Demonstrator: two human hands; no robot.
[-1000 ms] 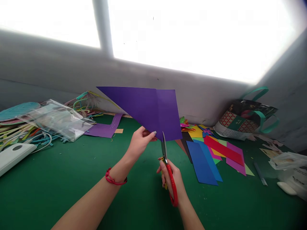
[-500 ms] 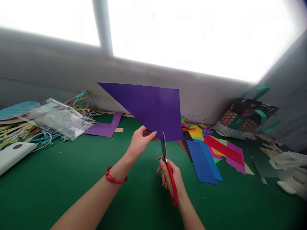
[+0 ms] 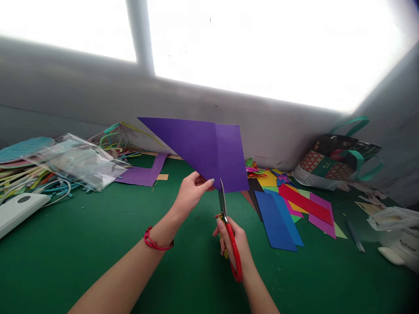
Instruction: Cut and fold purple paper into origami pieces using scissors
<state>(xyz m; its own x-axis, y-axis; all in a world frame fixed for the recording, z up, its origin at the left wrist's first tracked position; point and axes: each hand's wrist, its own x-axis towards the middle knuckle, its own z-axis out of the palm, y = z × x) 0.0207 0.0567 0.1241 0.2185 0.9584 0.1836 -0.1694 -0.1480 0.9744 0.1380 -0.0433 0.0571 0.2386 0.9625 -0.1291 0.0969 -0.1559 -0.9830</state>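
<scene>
A purple sheet of paper (image 3: 196, 144), folded to a slanting edge on its left, is held up above the table. My left hand (image 3: 194, 191) pinches its lower edge between thumb and fingers. In my right hand (image 3: 233, 240) is a pair of scissors (image 3: 234, 250) with red and yellow handles, pointing upward. One blade lies over the front of the paper at its lower edge, just right of my left thumb. The other blade is mostly hidden.
Coloured paper strips (image 3: 276, 218) and folded paper pieces (image 3: 253, 169) lie to the right, near a patterned gift bag (image 3: 327, 163). At left are a clear plastic bag (image 3: 83, 161), a cut purple paper (image 3: 142, 175) and a white device (image 3: 22, 211). A pen (image 3: 355, 235) lies far right.
The top of the purple paper has tipped slightly lower, and its right edge has shifted a little left. The scissors have moved slightly left. Both hands keep their holds.
</scene>
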